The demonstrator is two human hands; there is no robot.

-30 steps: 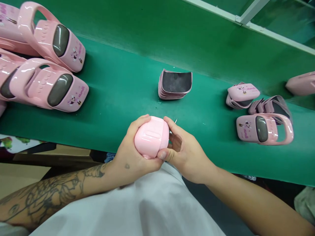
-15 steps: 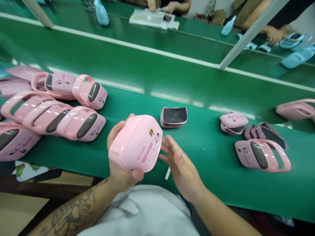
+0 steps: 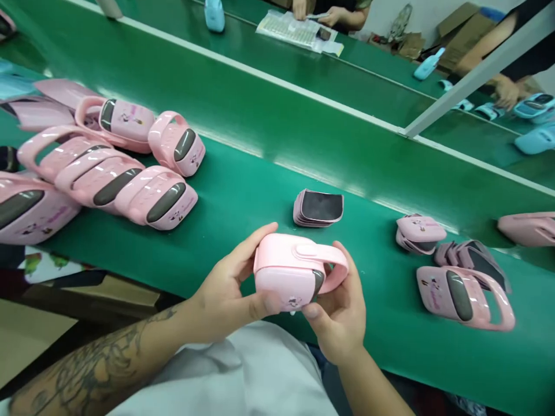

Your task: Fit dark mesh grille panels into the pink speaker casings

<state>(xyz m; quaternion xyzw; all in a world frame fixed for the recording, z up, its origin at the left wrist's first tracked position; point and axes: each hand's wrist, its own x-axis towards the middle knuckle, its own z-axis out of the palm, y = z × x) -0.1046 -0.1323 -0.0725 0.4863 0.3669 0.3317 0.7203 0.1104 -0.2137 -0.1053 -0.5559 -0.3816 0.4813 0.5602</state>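
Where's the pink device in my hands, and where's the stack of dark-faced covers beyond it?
Pink device (image 3: 287,280): head view, on its printed face.
Stack of dark-faced covers (image 3: 321,205): head view, on the top cover's dark face.

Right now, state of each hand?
Left hand: closed, holding the pink case by its body.
Right hand: closed, holding the same case at its handle end.

Purple lettering on pink housings, too small and blurred to read, no legible text.
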